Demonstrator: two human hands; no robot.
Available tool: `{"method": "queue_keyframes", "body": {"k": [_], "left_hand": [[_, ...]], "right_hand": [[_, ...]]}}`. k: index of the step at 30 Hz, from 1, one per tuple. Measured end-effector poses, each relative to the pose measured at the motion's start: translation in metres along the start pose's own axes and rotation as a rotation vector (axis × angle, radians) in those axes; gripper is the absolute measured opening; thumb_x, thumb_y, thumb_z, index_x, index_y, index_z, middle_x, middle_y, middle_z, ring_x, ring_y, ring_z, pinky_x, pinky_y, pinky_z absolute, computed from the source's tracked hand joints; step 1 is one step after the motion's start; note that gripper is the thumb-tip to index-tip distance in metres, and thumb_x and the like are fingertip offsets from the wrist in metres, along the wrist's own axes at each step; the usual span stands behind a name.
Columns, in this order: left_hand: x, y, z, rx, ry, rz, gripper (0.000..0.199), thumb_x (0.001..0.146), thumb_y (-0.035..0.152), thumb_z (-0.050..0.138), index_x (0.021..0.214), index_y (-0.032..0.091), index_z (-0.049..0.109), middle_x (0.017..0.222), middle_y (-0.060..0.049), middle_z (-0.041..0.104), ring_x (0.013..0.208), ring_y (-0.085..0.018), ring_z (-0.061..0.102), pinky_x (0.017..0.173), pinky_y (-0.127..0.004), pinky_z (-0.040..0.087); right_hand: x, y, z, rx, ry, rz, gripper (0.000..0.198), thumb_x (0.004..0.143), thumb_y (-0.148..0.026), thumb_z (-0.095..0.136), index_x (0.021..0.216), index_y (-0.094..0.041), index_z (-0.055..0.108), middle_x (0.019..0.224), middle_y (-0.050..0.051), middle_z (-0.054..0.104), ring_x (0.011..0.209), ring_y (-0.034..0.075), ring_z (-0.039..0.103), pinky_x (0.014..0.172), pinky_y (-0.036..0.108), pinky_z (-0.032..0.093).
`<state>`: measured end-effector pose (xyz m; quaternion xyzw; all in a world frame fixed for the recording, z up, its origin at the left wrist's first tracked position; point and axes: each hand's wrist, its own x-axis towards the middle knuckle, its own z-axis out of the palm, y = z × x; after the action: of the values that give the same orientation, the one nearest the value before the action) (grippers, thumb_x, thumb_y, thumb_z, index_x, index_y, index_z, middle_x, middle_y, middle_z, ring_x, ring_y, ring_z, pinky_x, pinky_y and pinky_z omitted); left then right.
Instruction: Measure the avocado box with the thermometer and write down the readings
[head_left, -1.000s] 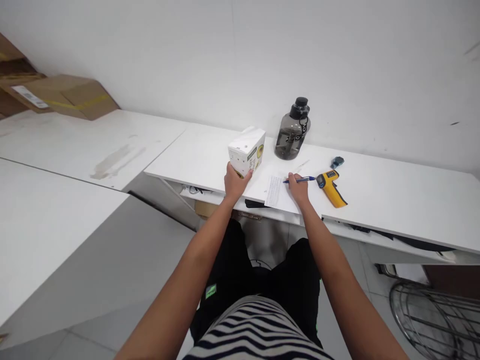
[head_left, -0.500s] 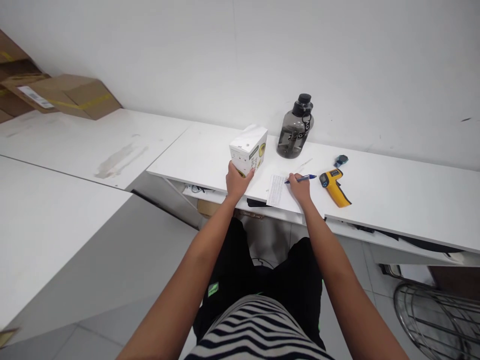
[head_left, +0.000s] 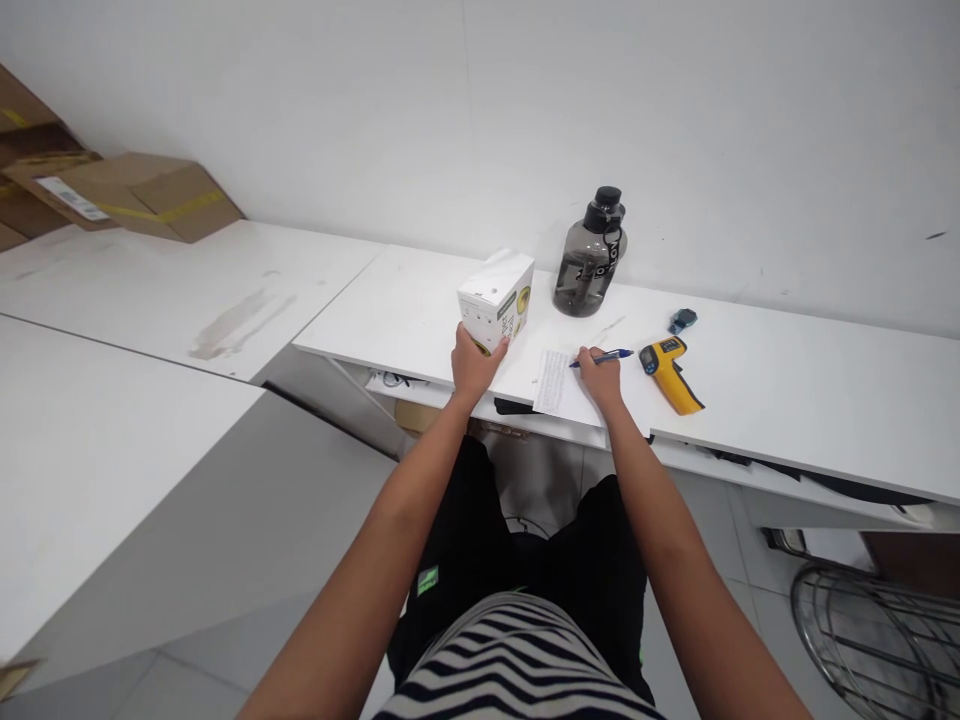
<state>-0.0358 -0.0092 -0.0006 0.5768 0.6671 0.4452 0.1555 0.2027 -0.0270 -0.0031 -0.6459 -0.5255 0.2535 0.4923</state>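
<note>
A white printed carton (head_left: 496, 290) stands upright near the desk's front edge. My left hand (head_left: 475, 366) grips its lower front, thumb on one side and fingers on the other. In my right hand (head_left: 600, 378) is a blue pen (head_left: 616, 355), its tip over a sheet of paper (head_left: 553, 385) covered in small writing or print too fine to read. The right hand rests on the sheet and hides part of it. Just right of that hand lies a yellow infrared thermometer gun (head_left: 671, 375).
A grey water bottle (head_left: 589, 262) with a black lid stands by the wall. Behind the thermometer gun sits a small teal object (head_left: 682, 321). Cardboard boxes (head_left: 161, 195) are stacked at far left. A wire rack (head_left: 862, 630) stands low at right, and the white desk (head_left: 810, 385) has an open shelf beneath.
Hardly anything differs. Both hands keep their places, the left on the carton and the right with the pen at the paper; the view has shifted very slightly.
</note>
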Motion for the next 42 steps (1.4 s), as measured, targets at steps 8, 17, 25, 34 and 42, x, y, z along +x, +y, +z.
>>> {"method": "queue_keyframes", "body": {"k": [8, 17, 25, 34, 42], "left_hand": [[-0.001, -0.001, 0.0, -0.016, -0.005, 0.006, 0.077, 0.077, 0.065, 0.063, 0.134, 0.024, 0.033, 0.128, -0.012, 0.061, 0.113, -0.033, 0.061, 0.084, -0.042, 0.052], [-0.001, 0.001, -0.001, -0.017, -0.003, 0.007, 0.079, 0.077, 0.064, 0.064, 0.136, 0.023, 0.032, 0.131, -0.014, 0.06, 0.116, -0.033, 0.061, 0.086, -0.043, 0.052], [0.0, 0.003, -0.001, 0.0, 0.017, -0.009, 0.078, 0.076, 0.06, 0.067, 0.136, 0.023, 0.034, 0.131, -0.015, 0.06, 0.118, -0.035, 0.06, 0.09, -0.045, 0.051], [0.003, 0.001, -0.007, 0.032, 0.014, -0.019, 0.07, 0.077, 0.056, 0.066, 0.131, 0.022, 0.038, 0.128, -0.016, 0.063, 0.116, -0.033, 0.063, 0.087, -0.042, 0.051], [0.002, 0.0, -0.005, 0.031, 0.023, -0.002, 0.068, 0.077, 0.059, 0.065, 0.129, 0.024, 0.039, 0.127, -0.015, 0.064, 0.115, -0.034, 0.063, 0.084, -0.042, 0.052]], "right_hand": [[0.003, 0.003, 0.001, -0.002, 0.026, 0.01, 0.031, 0.082, -0.038, 0.05, 0.054, -0.024, 0.05, 0.048, -0.004, 0.048, 0.06, 0.017, 0.049, 0.066, 0.03, 0.042], [0.002, 0.006, 0.001, -0.01, 0.045, -0.004, 0.031, 0.083, -0.04, 0.05, 0.056, -0.025, 0.048, 0.049, -0.004, 0.048, 0.06, 0.017, 0.049, 0.066, 0.03, 0.042], [0.005, 0.01, 0.003, -0.134, 0.032, -0.07, 0.033, 0.085, -0.04, 0.045, 0.056, -0.025, 0.048, 0.051, -0.002, 0.052, 0.061, 0.019, 0.053, 0.064, 0.029, 0.042], [-0.008, 0.002, 0.018, -0.497, -0.14, -0.475, 0.032, 0.096, -0.032, 0.041, 0.11, -0.024, 0.069, 0.109, 0.01, 0.069, 0.093, 0.024, 0.066, 0.079, 0.031, 0.049], [0.015, -0.007, 0.001, -0.454, -0.186, -0.122, 0.076, 0.085, -0.012, 0.043, 0.157, -0.019, 0.018, 0.117, 0.009, 0.066, 0.096, 0.022, 0.066, 0.085, 0.034, 0.05]]}}
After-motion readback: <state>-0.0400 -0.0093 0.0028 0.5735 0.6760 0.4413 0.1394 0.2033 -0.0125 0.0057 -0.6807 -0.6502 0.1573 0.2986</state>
